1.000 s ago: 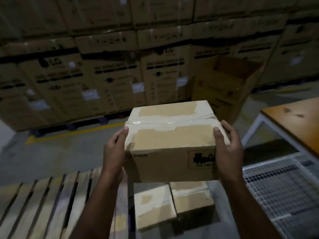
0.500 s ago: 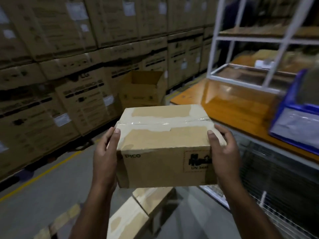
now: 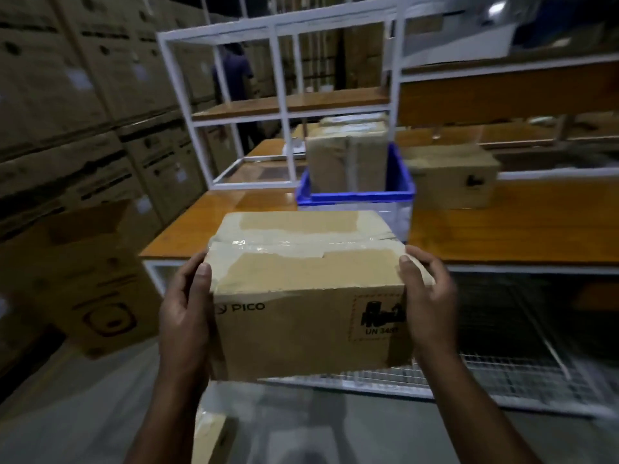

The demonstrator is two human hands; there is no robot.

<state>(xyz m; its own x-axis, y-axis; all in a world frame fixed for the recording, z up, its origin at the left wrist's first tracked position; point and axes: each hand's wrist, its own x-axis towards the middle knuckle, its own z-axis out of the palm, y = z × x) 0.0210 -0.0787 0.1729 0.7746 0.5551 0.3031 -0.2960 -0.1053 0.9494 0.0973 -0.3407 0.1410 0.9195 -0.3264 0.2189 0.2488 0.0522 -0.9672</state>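
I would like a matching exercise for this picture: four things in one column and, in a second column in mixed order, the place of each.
Things:
1. PICO box
2. blue bin
3. tall box
4. open box

Places:
A. inside the blue bin
B. at the left, beside the stacked cartons
C. between the left hand and right hand
D. on the table

Pairs: 1-C, 2-D, 3-A, 4-B.
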